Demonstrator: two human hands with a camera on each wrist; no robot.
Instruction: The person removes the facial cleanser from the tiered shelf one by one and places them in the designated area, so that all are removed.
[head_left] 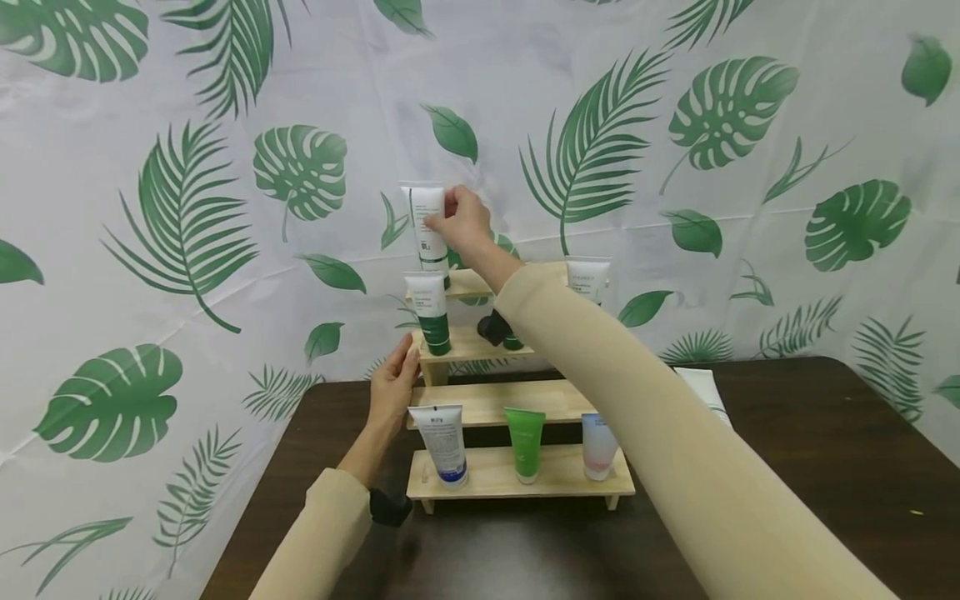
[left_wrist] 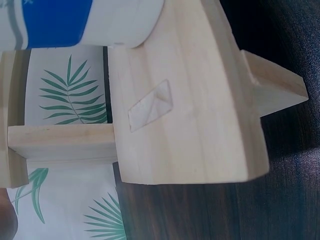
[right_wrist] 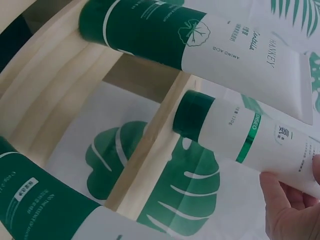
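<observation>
My right hand [head_left: 467, 221] pinches a white squeeze tube [head_left: 426, 218] with a thin green band and a dark green cap. It holds the tube cap down at the left end of the top tier of a wooden tiered rack [head_left: 498, 400]; in the right wrist view this tube [right_wrist: 227, 130] is beside the top board. Just below stands a white and dark green tube [head_left: 428, 308] on the second tier from the top. My left hand [head_left: 392, 387] is against the rack's left side, fingers extended upward; the left wrist view catches only a sliver of it.
The bottom tier bears a white and blue tube [head_left: 442, 442], a green tube [head_left: 527, 442] and a pale blue and pink tube [head_left: 598, 450]. Another white tube [head_left: 587, 275] stands upper right, partly behind my sleeve. A white item [head_left: 701, 390] lies on the dark table [head_left: 825, 433]. Behind hangs a leaf-patterned sheet.
</observation>
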